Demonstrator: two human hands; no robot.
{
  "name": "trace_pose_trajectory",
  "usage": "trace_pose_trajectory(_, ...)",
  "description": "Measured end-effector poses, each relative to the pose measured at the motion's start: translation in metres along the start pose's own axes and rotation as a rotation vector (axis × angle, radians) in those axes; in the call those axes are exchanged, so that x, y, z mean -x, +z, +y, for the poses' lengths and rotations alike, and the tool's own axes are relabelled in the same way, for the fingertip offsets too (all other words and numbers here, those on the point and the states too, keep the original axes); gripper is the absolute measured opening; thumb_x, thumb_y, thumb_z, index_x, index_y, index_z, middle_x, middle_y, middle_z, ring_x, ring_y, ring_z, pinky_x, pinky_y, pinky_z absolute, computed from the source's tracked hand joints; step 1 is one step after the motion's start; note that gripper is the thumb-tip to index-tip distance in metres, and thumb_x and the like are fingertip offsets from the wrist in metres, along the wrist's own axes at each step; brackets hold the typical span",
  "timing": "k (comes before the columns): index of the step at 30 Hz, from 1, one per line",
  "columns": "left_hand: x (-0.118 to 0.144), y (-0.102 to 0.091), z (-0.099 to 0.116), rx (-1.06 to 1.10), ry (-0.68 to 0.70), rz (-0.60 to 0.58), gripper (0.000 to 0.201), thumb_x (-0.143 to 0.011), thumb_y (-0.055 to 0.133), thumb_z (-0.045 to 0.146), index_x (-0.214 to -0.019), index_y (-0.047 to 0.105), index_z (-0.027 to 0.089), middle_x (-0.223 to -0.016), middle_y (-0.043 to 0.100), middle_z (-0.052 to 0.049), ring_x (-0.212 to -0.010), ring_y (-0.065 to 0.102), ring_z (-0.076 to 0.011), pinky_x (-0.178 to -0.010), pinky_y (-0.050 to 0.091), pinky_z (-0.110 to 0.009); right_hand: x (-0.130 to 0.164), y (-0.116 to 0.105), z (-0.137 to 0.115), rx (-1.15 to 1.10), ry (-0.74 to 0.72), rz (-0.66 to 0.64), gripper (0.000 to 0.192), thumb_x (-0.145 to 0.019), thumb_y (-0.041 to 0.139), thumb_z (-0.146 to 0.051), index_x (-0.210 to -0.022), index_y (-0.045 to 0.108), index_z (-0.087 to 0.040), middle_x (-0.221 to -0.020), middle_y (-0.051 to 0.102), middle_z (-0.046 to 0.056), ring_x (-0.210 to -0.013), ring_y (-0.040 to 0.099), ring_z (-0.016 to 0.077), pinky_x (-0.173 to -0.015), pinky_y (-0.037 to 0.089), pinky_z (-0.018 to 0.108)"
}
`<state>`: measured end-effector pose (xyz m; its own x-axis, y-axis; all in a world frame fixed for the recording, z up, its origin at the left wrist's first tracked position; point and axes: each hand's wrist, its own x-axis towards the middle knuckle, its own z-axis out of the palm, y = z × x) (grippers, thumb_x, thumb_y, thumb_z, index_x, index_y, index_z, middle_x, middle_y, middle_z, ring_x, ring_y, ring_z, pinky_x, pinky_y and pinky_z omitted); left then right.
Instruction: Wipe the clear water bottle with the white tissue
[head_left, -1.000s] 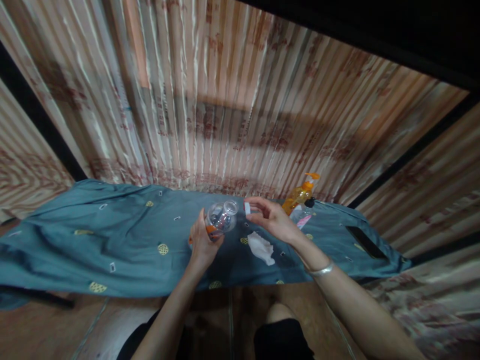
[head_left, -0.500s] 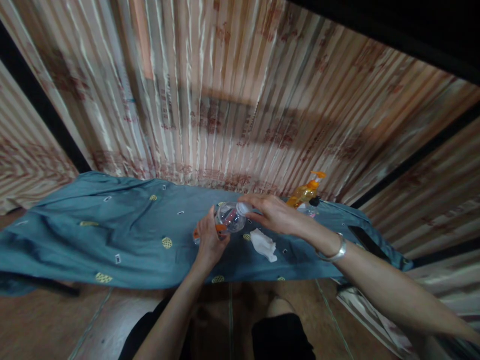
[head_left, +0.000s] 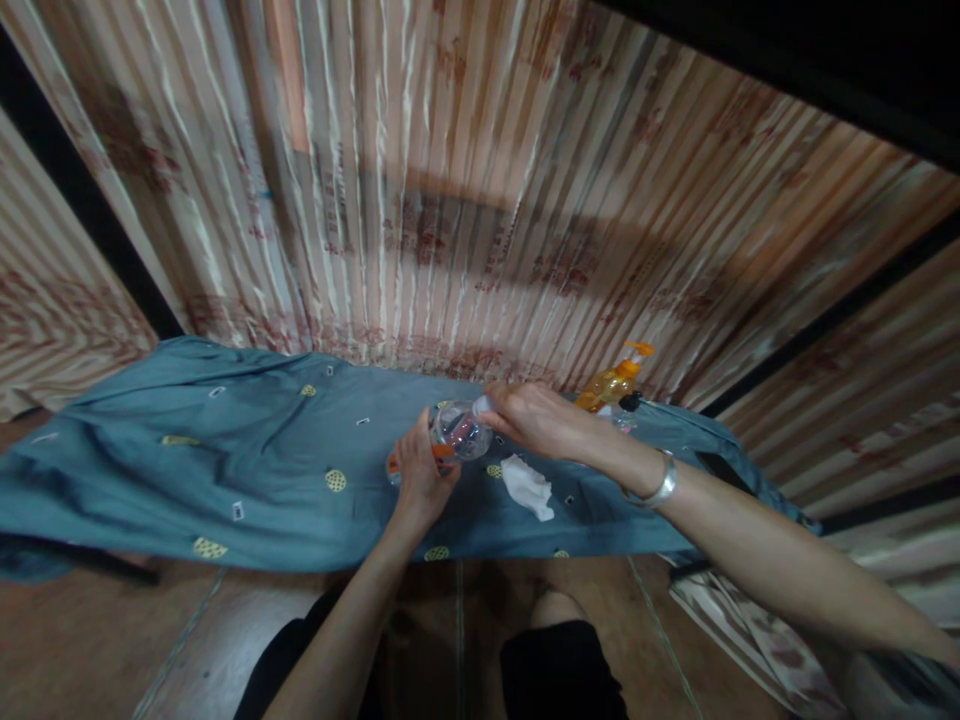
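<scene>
Striped, patterned curtain point(head_left: 465, 220) behind; teal cloth point(head_left: 225, 470) spread over the counter. Left hand point(head_left: 420, 475) wrapped around the lower part of a clear bottle point(head_left: 459, 432) (orange band at its base), tilted with the neck toward the right hand point(head_left: 536, 420). Right hand's fingers pinched together on the white cap point(head_left: 484, 404) at the bottle's mouth. Crumpled white tissue point(head_left: 527, 487) on the cloth just below the right hand. Orange pump bottle point(head_left: 613, 383) just beyond the right wrist; silver bangle point(head_left: 657, 487) on that wrist.
</scene>
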<state>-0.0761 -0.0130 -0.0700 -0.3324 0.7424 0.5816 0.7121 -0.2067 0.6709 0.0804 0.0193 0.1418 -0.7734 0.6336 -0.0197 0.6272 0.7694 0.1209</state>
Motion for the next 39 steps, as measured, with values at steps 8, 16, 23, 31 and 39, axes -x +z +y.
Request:
trace_pose_trajectory(8, -0.003, -0.003, 0.003, 0.018, -0.066, -0.016, 0.093, -0.065, 0.074, 0.016, -0.15, 0.036, 0.016, -0.141, 0.059, -0.021, -0.127, 0.059, -0.0402, -0.109, 0.043, -0.058, -0.001, 0.008, 0.01, -0.159, -0.151, 0.099, 0.018, -0.102, 0.054, -0.024, -0.113, 0.063, -0.012, -0.102, 0.075, 0.014, -0.094, 0.071, 0.0239, -0.075, 0.047, 0.029)
trace_pose_trajectory(16, -0.005, -0.008, 0.003, 0.025, -0.093, -0.057, 0.091, -0.068, 0.073, 0.019, -0.15, 0.034, 0.015, -0.141, 0.06, -0.021, -0.13, 0.058, -0.0403, -0.111, 0.042, -0.058, 0.0, 0.005, 0.026, -0.268, -0.294, 0.18, 0.028, -0.097, 0.061, -0.014, -0.124, 0.061, -0.014, -0.117, 0.073, 0.015, -0.11, 0.071, 0.0265, -0.093, 0.054, 0.038)
trace_pose_trajectory(23, -0.003, -0.006, 0.002, 0.012, -0.07, -0.048, 0.092, -0.067, 0.073, 0.016, -0.15, 0.034, 0.018, -0.14, 0.061, -0.02, -0.128, 0.059, -0.04, -0.11, 0.043, -0.058, -0.002, 0.002, 0.02, -0.269, -0.339, 0.119, 0.023, -0.096, 0.058, -0.008, -0.117, 0.065, -0.011, -0.119, 0.073, 0.017, -0.113, 0.07, 0.0261, -0.098, 0.053, 0.039)
trace_pose_trajectory(31, -0.002, -0.005, 0.001, 0.023, -0.051, -0.033, 0.093, -0.066, 0.074, 0.015, -0.15, 0.034, 0.017, -0.139, 0.061, -0.019, -0.128, 0.06, -0.0399, -0.108, 0.044, -0.057, -0.004, -0.01, 0.011, -0.137, -0.237, 0.017, 0.017, -0.1, 0.06, -0.018, -0.113, 0.066, -0.009, -0.108, 0.076, 0.018, -0.1, 0.072, 0.0263, -0.083, 0.05, 0.033)
trace_pose_trajectory(39, -0.001, -0.005, 0.002, 0.016, -0.057, -0.028, 0.094, -0.066, 0.076, 0.015, -0.149, 0.034, 0.016, -0.14, 0.06, -0.021, -0.128, 0.059, -0.0402, -0.109, 0.044, -0.057, -0.006, -0.014, -0.003, 0.028, -0.076, -0.054, 0.031, -0.106, 0.055, -0.034, -0.111, 0.066, -0.006, -0.092, 0.078, 0.017, -0.087, 0.074, 0.0246, -0.065, 0.036, 0.029)
